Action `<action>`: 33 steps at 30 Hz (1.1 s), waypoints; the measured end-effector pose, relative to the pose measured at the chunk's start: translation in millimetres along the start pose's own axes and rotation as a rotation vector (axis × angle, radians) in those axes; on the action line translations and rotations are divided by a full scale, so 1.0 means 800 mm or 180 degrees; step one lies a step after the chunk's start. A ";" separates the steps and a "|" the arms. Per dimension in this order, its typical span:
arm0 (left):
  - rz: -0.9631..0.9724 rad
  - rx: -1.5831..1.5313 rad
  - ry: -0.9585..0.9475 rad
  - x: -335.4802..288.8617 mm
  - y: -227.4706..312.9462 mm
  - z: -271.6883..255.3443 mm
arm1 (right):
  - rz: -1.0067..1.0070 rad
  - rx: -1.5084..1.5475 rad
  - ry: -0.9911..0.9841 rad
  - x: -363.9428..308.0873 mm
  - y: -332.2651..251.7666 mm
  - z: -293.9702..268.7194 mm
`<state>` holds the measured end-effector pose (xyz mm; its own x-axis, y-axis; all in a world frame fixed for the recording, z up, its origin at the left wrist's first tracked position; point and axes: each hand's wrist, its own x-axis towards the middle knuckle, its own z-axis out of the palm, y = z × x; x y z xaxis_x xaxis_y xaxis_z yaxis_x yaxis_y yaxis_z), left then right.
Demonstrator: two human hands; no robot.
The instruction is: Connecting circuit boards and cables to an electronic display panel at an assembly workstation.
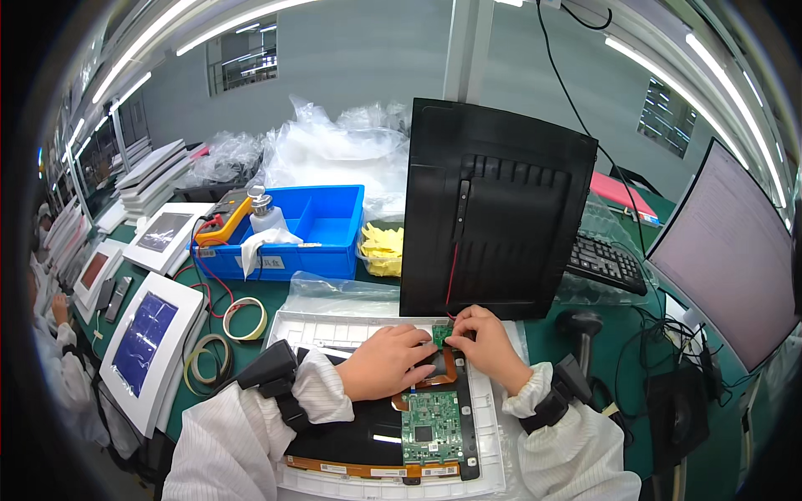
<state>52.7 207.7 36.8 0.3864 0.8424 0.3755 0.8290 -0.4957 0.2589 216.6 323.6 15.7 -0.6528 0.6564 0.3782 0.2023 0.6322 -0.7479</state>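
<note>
A black display panel lies in a white frame [488,434], with a large green circuit board [432,424] on it and an orange flex strip along the lower edge. My left hand [387,364] rests on the panel, fingers stretched toward a small green board [440,334] at the upper edge. Thumb and index finger of my right hand [489,349] are pinched together at that small board. A thin red cable [453,275] runs down from the upright black back cover [501,209] to the right fingertips. The cable's end is hidden by the fingers.
At left, a blue divided bin [330,219] stands behind tape rolls [245,319] and display units [144,344]. A yellow multimeter [224,219] leans by the bin. A scanner [578,338], keyboard [608,263] and monitor [725,255] stand at right, with loose cables. A co-worker's hand [60,309] shows far left.
</note>
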 end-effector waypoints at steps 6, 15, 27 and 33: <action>-0.0092 0.0019 -0.0166 0.000 0.005 -0.002 | -0.0202 -0.0111 -0.0041 0.000 -0.002 0.000; -0.0130 0.0087 -0.0177 -0.002 0.003 0.002 | 0.0011 -0.0114 -0.0126 0.001 -0.008 -0.003; -0.0032 0.0356 0.0001 -0.002 0.003 0.009 | -0.0207 -0.0497 0.0023 0.000 -0.010 0.002; -0.0075 0.0321 -0.0080 -0.001 0.004 0.007 | -0.0193 -0.0519 0.0266 -0.004 -0.015 0.004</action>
<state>57.5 206.9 32.7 0.3754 0.8592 0.3478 0.8739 -0.4531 0.1761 213.9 312.7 21.8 -0.6058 0.6427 0.4689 0.2844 0.7254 -0.6268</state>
